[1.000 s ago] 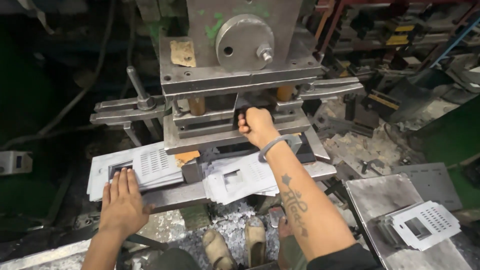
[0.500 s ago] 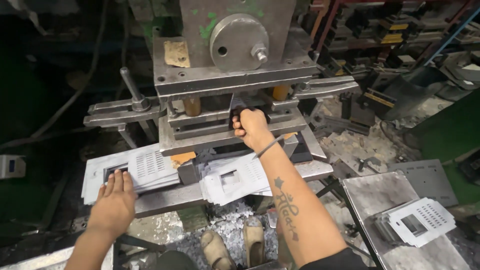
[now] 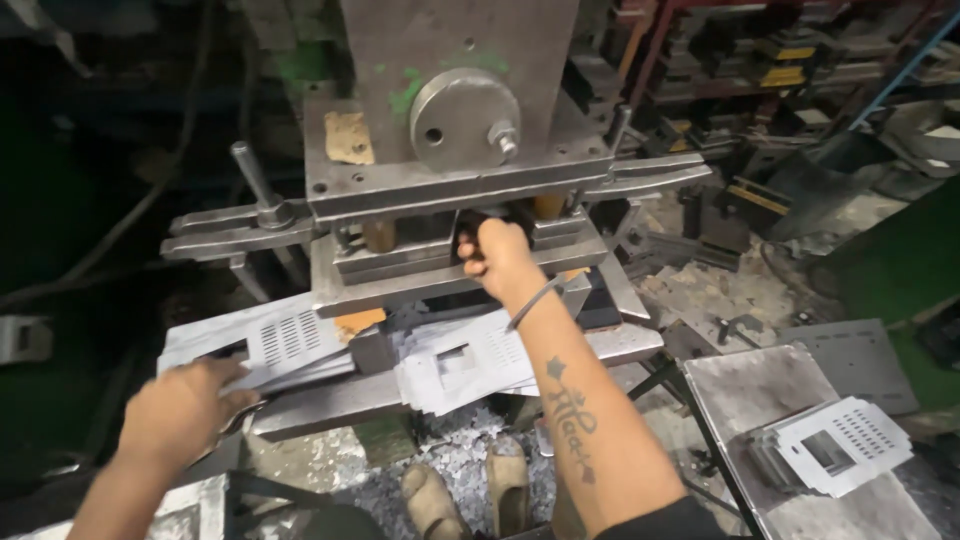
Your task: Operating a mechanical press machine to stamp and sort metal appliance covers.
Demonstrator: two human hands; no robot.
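A grey metal press (image 3: 455, 120) stands in front of me. My right hand (image 3: 497, 258) reaches into the gap between its die plates (image 3: 400, 280), fingers curled around a dark piece (image 3: 492, 214) there; a thin bangle sits on the wrist. My left hand (image 3: 185, 410) lies at the near edge of a stack of slotted metal sheets (image 3: 285, 340) on the left of the press bed, fingers closed over the top sheet's edge. A second pile of punched sheets with a rectangular cut-out (image 3: 460, 365) lies just under my right forearm.
A steel side table (image 3: 770, 390) at the right carries another stack of punched sheets (image 3: 840, 445). My sandalled feet (image 3: 465, 495) stand among metal scraps on the floor. A lever handle (image 3: 255, 180) sticks up at the press's left. Cluttered racks fill the back right.
My right hand has gone deeper and higher into the die gap. My left hand has slid from lying flat on the slotted sheets to their near left edge, fingers closing.
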